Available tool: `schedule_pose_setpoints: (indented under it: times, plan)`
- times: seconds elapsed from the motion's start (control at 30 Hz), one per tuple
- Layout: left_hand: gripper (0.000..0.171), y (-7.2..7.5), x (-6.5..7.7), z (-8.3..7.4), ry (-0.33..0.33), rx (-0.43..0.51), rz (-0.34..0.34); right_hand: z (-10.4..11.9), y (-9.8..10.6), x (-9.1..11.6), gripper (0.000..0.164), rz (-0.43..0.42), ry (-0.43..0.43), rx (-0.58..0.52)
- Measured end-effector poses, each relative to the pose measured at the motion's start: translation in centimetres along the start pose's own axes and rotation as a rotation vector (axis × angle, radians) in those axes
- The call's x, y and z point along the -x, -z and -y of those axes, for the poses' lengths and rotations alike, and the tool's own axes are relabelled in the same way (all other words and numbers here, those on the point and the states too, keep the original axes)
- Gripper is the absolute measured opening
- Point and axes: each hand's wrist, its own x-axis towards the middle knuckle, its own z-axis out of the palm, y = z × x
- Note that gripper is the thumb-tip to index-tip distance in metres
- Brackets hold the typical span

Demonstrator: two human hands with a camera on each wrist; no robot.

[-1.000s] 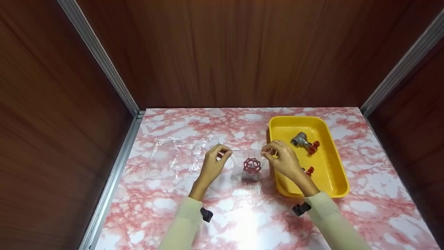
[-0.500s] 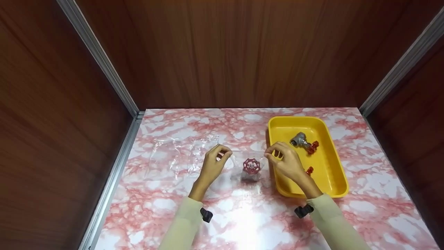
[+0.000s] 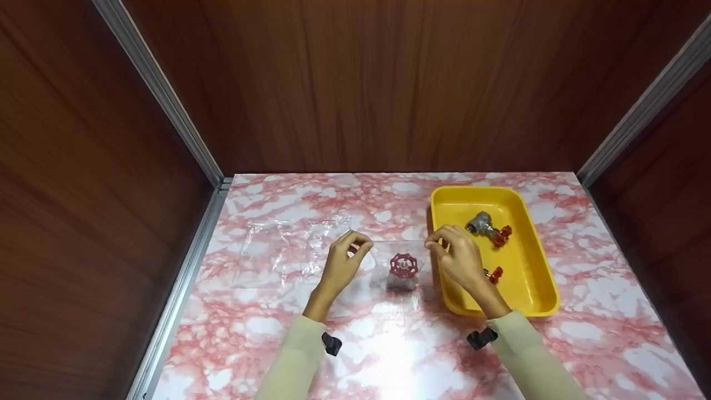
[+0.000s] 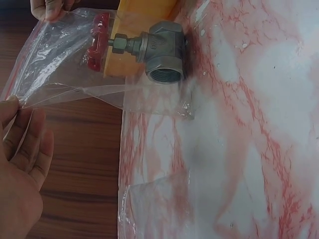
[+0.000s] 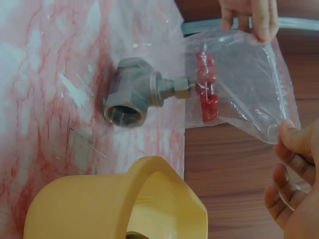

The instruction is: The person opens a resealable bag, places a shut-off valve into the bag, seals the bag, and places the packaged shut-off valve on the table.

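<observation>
A clear zip bag (image 4: pixel 65 55) stands upright on the table, stretched between both hands. Inside it sits a grey metal valve (image 5: pixel 132 94) with a red handwheel (image 3: pixel 404 265) on top. My left hand (image 3: pixel 343 261) pinches one top corner of the bag between thumb and fingertips. At the opposite corner, my right hand (image 3: pixel 456 258) pinches the bag's edge the same way, beside the yellow tray (image 3: pixel 536 244). The zip strip runs along the top between the two hands.
Two more valves lie in the tray: a grey one with a red wheel (image 3: pixel 489 229), and another (image 3: pixel 493 275) partly hidden by the right wrist. Flat clear bags (image 3: pixel 266 253) lie on the marbled table (image 3: pixel 255 328) at left. Wooden panels (image 3: pixel 355 83) enclose the table.
My right hand has shifted slightly to the right, drawing the bag's top edge wider. The left hand and the valve in the bag stay nearly in place.
</observation>
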Motion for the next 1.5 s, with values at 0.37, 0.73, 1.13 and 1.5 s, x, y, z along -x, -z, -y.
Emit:
schedule_pose_setpoints:
  times: [0.37, 0.73, 1.13, 1.5]
  plan:
    - [0.013, 0.2, 0.3, 0.2, -0.024, 0.001, 0.008, -0.4, -0.8, 1.1, 0.020, 0.090, -0.192, -0.285]
    - [0.014, 0.4, 0.4, 0.3, -0.037, 0.008, 0.005, -0.6, -3.3, 3.5, 0.081, 0.313, -0.388, -0.532]
    - [0.015, 0.1, 0.5, 0.7, 0.005, 0.053, -0.012, 0.2, -5.5, 4.5, 0.066, 0.221, -0.331, -0.545]
    - [0.075, -2.8, 3.2, 2.5, 0.304, 0.160, 0.225, 0.2, -5.6, 4.8, 0.071, 0.236, -0.368, -0.589]
